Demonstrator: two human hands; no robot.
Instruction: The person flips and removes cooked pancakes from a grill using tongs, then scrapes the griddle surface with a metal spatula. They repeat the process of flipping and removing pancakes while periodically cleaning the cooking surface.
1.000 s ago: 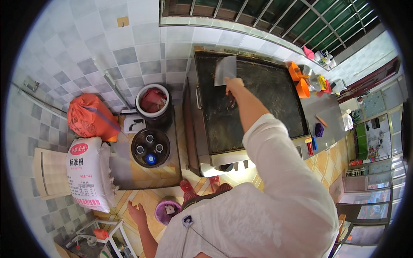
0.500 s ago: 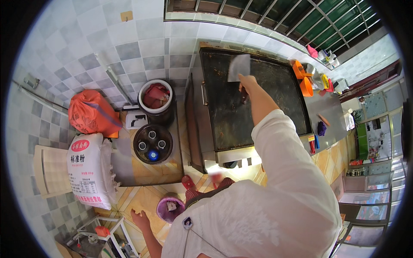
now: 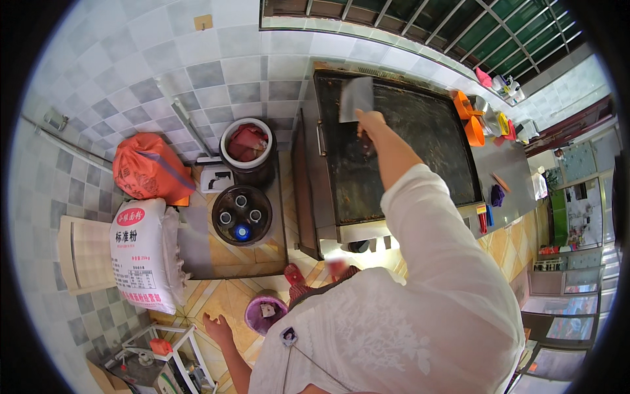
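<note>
My right hand (image 3: 371, 125) grips a scraper with a wide, flat metal blade (image 3: 357, 100). A dark handle end shows below the fingers. The blade is over the far left part of a large black griddle (image 3: 420, 144), whose surface has pale smears and brown residue along the far edge. Whether the blade touches the surface I cannot tell. My left hand (image 3: 218, 329) hangs low at the left, holding nothing, its fingers apart. Nearest to it is a purple bucket (image 3: 251, 315) on the floor with some rubbish inside.
Left of the griddle stand a dark round container (image 3: 223, 238) and a white-rimmed bin (image 3: 226, 148). A white flour sack (image 3: 141, 253) and an orange bag (image 3: 147, 169) lie further left. Orange containers (image 3: 475, 131) and a purple cloth (image 3: 497, 195) sit on the metal counter (image 3: 512, 171) at right.
My right hand has drawn the scraper a little to the left across the griddle. The whole view has shifted slightly. My left hand stays low and empty.
</note>
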